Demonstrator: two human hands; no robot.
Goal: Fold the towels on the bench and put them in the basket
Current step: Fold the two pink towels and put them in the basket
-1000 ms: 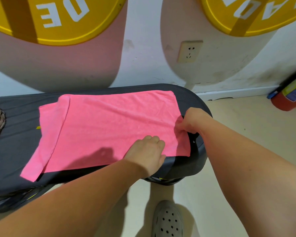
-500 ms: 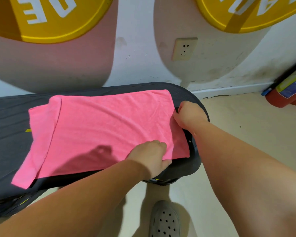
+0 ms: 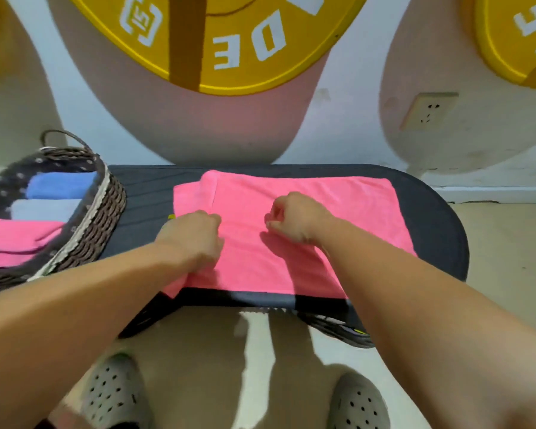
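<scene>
The left hand [image 3: 195,236] lies knuckles up on the pink towel [image 3: 338,212], its fingers curled under where the folded-over flap meets the main sheet. Whether they pinch the cloth I cannot tell. The right hand [image 3: 294,218] is also curled, thumb against forefinger, near the towel's middle with a shadow under it. Whether it holds any fabric cannot be made out either.

The towel lies spread flat on the dark grey bench [image 3: 437,218], with a narrow flap turned over at its left end. At the bench's left end is a woven basket [image 3: 106,212] holding a blue towel [image 3: 59,185], a pale grey towel [image 3: 44,209] and a folded pink towel [image 3: 16,239].

Behind the bench is a white and pink wall with a yellow round sign [image 3: 229,57] and a wall socket [image 3: 427,111]. Two grey clogs [image 3: 115,394] stand on the pale floor below.

Half a second ago both hands were at the towel's right edge. They are now at its middle and left, and the view has swung left to take in the basket.
</scene>
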